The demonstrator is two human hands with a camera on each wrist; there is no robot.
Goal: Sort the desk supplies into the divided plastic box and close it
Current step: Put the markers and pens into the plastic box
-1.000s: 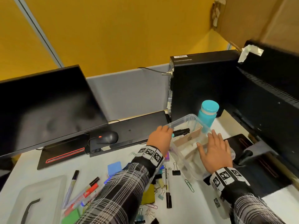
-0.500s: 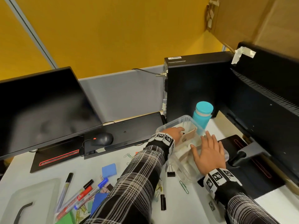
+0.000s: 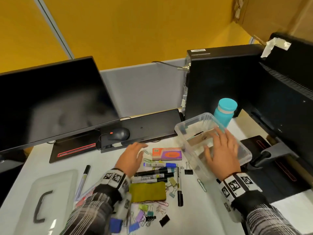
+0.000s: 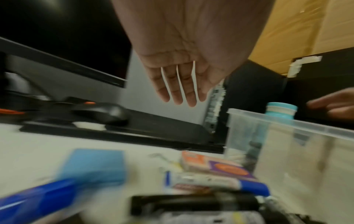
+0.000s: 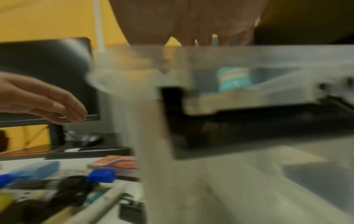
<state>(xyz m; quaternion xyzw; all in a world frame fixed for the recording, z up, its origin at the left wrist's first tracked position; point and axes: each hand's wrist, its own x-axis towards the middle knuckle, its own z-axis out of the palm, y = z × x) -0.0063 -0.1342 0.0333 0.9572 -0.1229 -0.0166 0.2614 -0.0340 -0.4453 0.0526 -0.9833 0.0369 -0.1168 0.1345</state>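
White counter (image 3: pixel 50 160), yellow wall behind | clear divided box (image 3: pixel 189 141) at right, lid off | right hand (image 3: pixel 221 153) flat, fingers spread over box | left hand (image 3: pixel 132 156) empty, fingers straight, above markers (image 3: pixel 155 173) and clips (image 3: pixel 147 216)

Yellow wall (image 3: pixel 135 28) behind a grey partition (image 3: pixel 144 92); white desk (image 3: pixel 220 206); perhaps cardboard (image 3: pixel 279 12) upper right.

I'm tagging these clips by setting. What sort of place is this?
Most likely an office cubicle desk: a monitor, a mouse and a computer tower stand against a grey partition, with markers and clips scattered on the desk.
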